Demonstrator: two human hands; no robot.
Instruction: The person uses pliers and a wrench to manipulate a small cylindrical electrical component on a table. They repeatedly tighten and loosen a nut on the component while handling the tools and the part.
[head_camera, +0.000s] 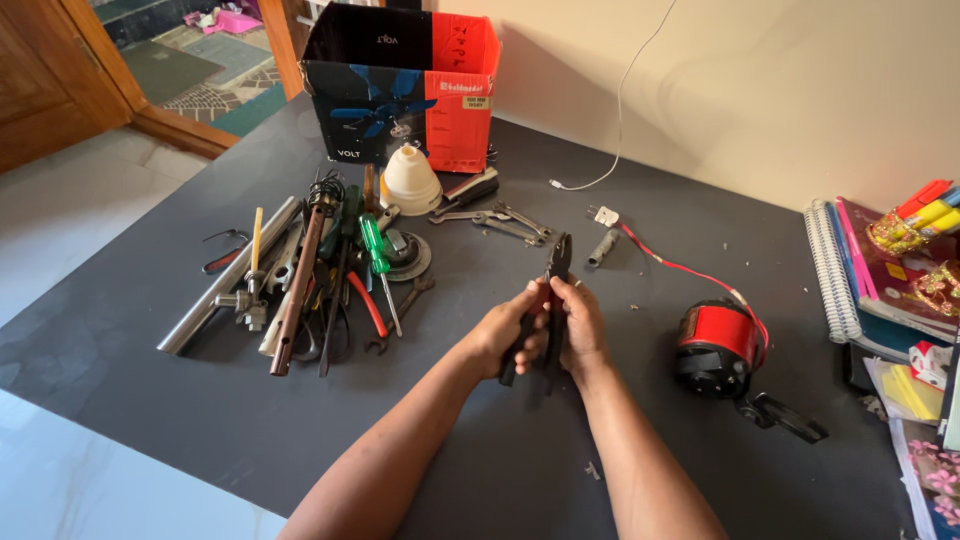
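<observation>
On a dark table (520, 440) strewn with tools (310, 270), pliers (548, 300) are gripped by both the left hand (505, 330) and the right hand (580, 322) — held clear of the clutter, handles grasped for leverage.

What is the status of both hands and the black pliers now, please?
Left hand and right hand both grip black-handled metal pliers above dark grey table. Jaws point away. Tool pile left, red motor right, both apart.
</observation>
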